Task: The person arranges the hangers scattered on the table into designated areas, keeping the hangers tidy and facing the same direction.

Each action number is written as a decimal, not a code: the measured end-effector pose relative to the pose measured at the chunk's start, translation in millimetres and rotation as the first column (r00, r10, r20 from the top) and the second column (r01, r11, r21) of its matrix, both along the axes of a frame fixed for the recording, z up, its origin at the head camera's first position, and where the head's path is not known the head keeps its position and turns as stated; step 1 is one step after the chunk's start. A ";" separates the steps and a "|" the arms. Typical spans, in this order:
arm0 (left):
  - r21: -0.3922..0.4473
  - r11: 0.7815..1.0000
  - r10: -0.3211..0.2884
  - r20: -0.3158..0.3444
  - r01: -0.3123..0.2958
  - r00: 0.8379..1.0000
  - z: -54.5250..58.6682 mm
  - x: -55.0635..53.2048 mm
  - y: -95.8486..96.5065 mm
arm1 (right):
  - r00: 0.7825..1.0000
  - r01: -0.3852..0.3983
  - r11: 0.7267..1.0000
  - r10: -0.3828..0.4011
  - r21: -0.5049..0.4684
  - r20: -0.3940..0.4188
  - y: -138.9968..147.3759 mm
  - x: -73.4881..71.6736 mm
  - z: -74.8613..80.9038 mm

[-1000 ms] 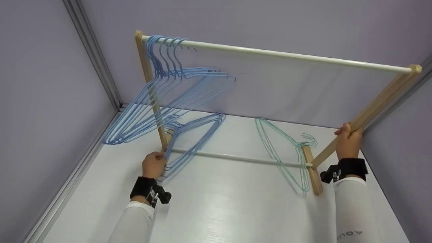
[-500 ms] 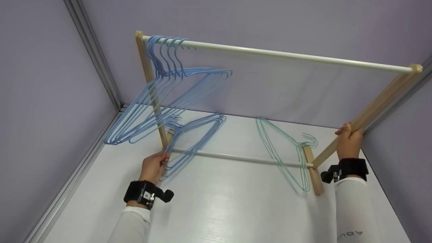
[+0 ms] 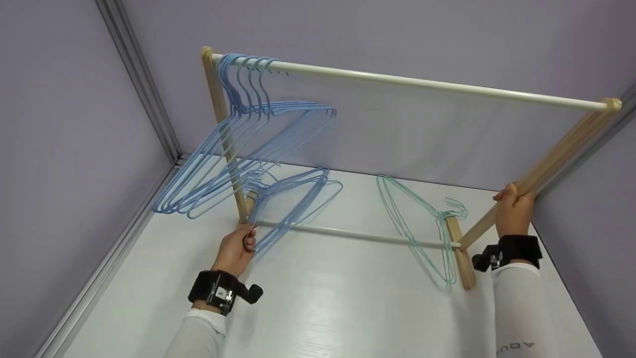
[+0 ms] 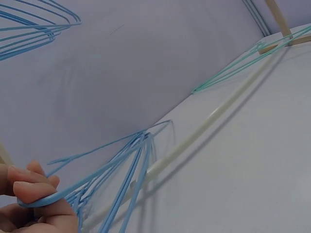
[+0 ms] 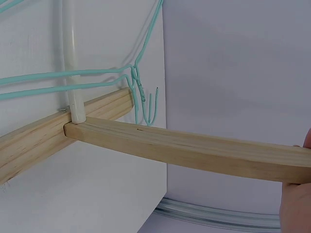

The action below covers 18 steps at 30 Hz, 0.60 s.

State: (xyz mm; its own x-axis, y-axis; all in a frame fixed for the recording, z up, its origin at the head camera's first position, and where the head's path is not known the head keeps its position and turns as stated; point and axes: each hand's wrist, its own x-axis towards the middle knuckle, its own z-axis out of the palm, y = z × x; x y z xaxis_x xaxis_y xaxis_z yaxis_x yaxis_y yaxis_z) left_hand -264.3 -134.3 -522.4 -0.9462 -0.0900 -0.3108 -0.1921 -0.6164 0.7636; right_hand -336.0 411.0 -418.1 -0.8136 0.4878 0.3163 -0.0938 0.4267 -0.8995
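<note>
My left hand (image 3: 234,251) pinches the near corner of a blue wire hanger (image 4: 82,184), thumb and fingers curled round the wire in the left wrist view. This hanger lies at an angle to the pile of blue hangers (image 3: 298,177) by the rack's left foot. My right hand (image 3: 514,214) grips the right wooden post (image 3: 561,154) of the rack; only part of that hand shows in the right wrist view. Several more blue hangers (image 3: 247,108) hang by their hooks at the left end of the white top rod (image 3: 397,79).
Green wire hangers (image 3: 441,214) lie across the right end of the lower rod (image 3: 348,232), by the right wooden foot (image 3: 464,266). The rack stands on a white surface (image 3: 318,308) with a wall (image 3: 447,40) close behind. Side walls rise at left and right.
My left hand has shifted slightly right and turned, pulling one blue hanger's corner, and that hanger has swung out from the pile. The hanging hangers sway a little. My right hand stays on the post.
</note>
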 end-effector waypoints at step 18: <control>-0.458 0.889 -0.041 -0.058 0.010 0.997 13.1 5.5 15.7 | 1.000 -0.008 1.000 0.008 -0.027 0.018 -5.5 6.3 5.3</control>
State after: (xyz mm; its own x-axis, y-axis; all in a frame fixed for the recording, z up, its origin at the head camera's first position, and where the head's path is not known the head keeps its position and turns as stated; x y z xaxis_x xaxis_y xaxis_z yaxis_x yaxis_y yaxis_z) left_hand -258.8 -118.6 -509.3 -0.9665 -0.1829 -0.1798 -0.1444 -0.1917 0.9708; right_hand -329.7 405.5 -412.8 -0.8229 0.4896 0.2881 -0.0808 0.4012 -0.9124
